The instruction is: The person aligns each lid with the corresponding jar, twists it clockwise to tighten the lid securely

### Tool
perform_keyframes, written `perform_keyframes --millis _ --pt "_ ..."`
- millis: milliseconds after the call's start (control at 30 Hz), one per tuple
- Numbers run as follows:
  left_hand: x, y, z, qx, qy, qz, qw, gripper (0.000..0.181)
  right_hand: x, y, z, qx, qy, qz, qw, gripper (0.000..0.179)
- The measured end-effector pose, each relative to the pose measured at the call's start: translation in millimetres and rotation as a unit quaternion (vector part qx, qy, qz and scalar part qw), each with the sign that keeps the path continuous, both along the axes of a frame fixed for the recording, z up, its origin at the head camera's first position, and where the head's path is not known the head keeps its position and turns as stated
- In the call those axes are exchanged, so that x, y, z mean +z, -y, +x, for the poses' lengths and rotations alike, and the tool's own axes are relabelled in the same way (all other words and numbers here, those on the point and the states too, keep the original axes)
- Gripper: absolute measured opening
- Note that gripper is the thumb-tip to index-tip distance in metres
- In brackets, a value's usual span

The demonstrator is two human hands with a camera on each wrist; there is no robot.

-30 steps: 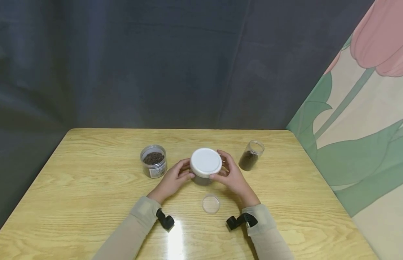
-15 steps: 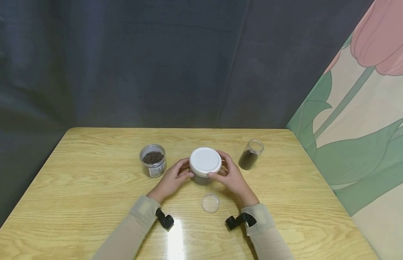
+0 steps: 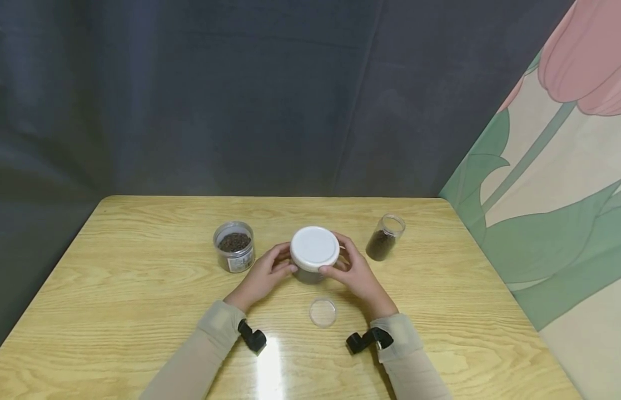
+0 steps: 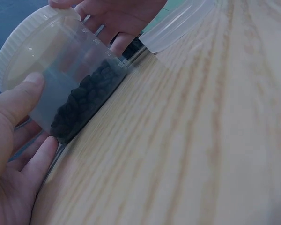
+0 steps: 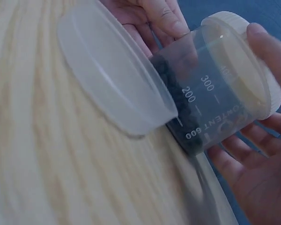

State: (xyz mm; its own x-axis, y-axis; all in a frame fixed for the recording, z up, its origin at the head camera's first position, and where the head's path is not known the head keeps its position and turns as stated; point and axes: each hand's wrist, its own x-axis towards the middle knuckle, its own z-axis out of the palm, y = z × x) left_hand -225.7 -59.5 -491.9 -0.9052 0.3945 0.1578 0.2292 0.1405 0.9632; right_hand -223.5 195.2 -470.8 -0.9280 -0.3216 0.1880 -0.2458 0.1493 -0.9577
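Note:
At the middle of the table stands a clear plastic jar (image 3: 308,276) with a ribbed white lid (image 3: 314,247) on top. Small black pebble-like pieces (image 4: 86,99) fill its lower part, and printed measuring marks show in the right wrist view. My left hand (image 3: 260,279) holds the jar from the left, thumb on the near wall below the lid. From the right my right hand (image 3: 357,275) grips it, with its thumb at the lid's edge and fingers around the far side. The far fingers are partly hidden behind the jar.
A loose clear round lid (image 3: 322,313) lies on the table nearer me, between my forearms. An uncovered jar (image 3: 234,261) of brown granules stands left of my left hand. Beyond my right hand is a narrower uncovered clear jar (image 3: 382,244) with dark contents.

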Motion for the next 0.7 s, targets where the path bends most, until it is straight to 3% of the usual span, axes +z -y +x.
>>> perform_keyframes --millis 233,367,500,700 --pt "2.3 -0.3 0.3 -0.001 0.010 0.004 0.9999 0.061 0.9 -3.8 1.5 0.016 -0.013 0.020 0.9996 0.075" --pt "1.0 -0.1 -0.9 -0.003 0.010 0.004 0.9999 0.061 1.1 -3.5 1.4 0.032 -0.009 -0.009 0.9994 0.076" --pt "-0.6 0.6 -2.0 -0.002 0.011 0.006 0.9999 0.060 0.9 -1.1 1.5 0.023 -0.008 -0.025 0.9994 0.076" --pt "-3.1 2.3 -2.6 -0.001 0.009 0.007 0.9999 0.059 -2.2 2.1 1.6 -0.004 -0.013 -0.010 0.9999 0.076"
